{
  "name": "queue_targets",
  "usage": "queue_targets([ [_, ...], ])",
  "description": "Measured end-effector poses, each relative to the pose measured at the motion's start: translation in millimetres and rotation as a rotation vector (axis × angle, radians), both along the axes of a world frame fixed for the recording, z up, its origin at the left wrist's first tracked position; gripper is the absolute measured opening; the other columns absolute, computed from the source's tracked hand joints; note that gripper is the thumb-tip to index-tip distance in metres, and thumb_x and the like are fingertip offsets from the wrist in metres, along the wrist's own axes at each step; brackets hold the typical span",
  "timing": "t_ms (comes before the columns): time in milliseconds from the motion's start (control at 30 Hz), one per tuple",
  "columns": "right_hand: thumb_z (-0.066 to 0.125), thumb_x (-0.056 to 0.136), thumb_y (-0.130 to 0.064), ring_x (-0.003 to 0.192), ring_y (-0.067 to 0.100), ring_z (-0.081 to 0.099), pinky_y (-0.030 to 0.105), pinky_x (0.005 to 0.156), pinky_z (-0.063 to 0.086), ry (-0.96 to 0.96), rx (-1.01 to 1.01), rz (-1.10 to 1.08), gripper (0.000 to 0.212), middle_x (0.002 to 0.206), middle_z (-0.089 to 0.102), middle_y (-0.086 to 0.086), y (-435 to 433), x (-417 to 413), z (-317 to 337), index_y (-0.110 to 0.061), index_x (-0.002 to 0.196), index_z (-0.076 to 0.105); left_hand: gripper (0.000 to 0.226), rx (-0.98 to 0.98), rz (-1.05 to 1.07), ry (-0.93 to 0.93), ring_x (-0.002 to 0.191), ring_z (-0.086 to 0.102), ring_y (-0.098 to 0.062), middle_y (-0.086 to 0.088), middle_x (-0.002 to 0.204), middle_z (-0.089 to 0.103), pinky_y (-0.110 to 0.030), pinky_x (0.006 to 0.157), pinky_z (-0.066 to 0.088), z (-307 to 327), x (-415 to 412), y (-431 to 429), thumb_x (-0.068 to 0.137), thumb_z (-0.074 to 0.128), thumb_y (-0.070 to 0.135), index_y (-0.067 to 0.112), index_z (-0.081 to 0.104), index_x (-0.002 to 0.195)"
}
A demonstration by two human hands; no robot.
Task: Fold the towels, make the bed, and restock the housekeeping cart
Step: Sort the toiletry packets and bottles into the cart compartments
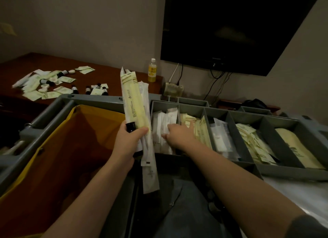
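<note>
1. One grey plastic housekeeping cart point(92, 97) fills the lower half of the view, directly in front of the person.
2. One black flat television point(239, 28) hangs on the wall above the right side of the cart.
3. A dark red-brown wooden desk point(115, 78) stands behind the cart on the left.
4. A yellow fabric bag point(53, 158) hangs open in the left section of the cart.
5. A grey divided tray point(238, 140) sits on the right of the cart top. White paper packets point(159, 120) stand in its leftmost compartment, and pale yellow packets point(252, 140) lie in compartments further right.
6. The left hand point(127, 140) is closed around a bundle of long yellow and white packets point(133, 104) and a small black-capped bottle point(131, 127). It holds them upright above the edge between bag and tray.
7. The right hand point(179, 136) reaches into the leftmost compartment with fingers extended, resting on the white paper packets.
8. A clear plastic bottle of yellow drink point(152, 71) stands at the right end of the desk.
9. Many pale green sachets point(35, 88) and several small dark bottles point(74, 89) lie scattered over the desk.
</note>
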State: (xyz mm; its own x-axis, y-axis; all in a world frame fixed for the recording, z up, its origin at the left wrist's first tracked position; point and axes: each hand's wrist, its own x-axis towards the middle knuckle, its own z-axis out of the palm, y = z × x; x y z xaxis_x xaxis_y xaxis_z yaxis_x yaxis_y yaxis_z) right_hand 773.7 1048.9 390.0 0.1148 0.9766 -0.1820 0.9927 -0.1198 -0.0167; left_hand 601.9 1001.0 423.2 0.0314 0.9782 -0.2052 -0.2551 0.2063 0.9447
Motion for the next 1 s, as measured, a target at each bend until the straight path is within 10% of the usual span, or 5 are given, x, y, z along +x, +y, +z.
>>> queue_targets([
  [233,0.044,0.094,-0.049,0.142,0.028,0.016,0.059,0.112,0.000,-0.129,0.028,0.076,0.044,0.142,0.043,0.003,-6,-7,16,-0.021,0.125,0.056,0.059,-0.023,-0.017,0.012,0.119,0.053,-0.030,-0.010,0.129,0.055,-0.053,0.099,0.045,-1,2,-2,0.085,0.064,0.008,0.016,0.041,0.138],
  [333,0.049,0.095,-0.043,0.121,0.016,0.043,0.039,0.103,0.031,0.378,0.394,-0.018,0.034,0.124,0.054,0.000,-16,-25,39,-0.017,0.115,0.058,0.058,-0.039,-0.044,0.008,0.116,0.055,-0.030,-0.009,0.126,0.056,-0.053,0.098,0.046,1,3,-3,0.085,0.065,0.009,0.016,0.042,0.137],
  [500,0.055,0.093,-0.040,0.092,0.014,0.063,0.032,0.076,0.058,1.322,0.147,-0.250,0.034,0.103,0.062,0.001,-39,-46,60,-0.014,0.115,0.053,0.054,-0.001,-0.085,0.045,0.111,0.058,-0.024,-0.006,0.121,0.060,-0.045,0.093,0.050,2,5,-6,0.086,0.064,0.011,0.018,0.044,0.136],
  [1000,0.059,0.091,-0.024,0.107,0.016,0.058,0.031,0.084,0.055,1.377,0.110,-0.305,0.033,0.119,0.058,0.003,-65,-41,44,-0.011,0.121,0.052,0.052,0.193,-0.079,0.295,0.108,0.046,-0.007,0.007,0.121,0.052,-0.013,0.069,0.044,5,13,-15,0.087,0.063,0.014,0.020,0.044,0.135],
])
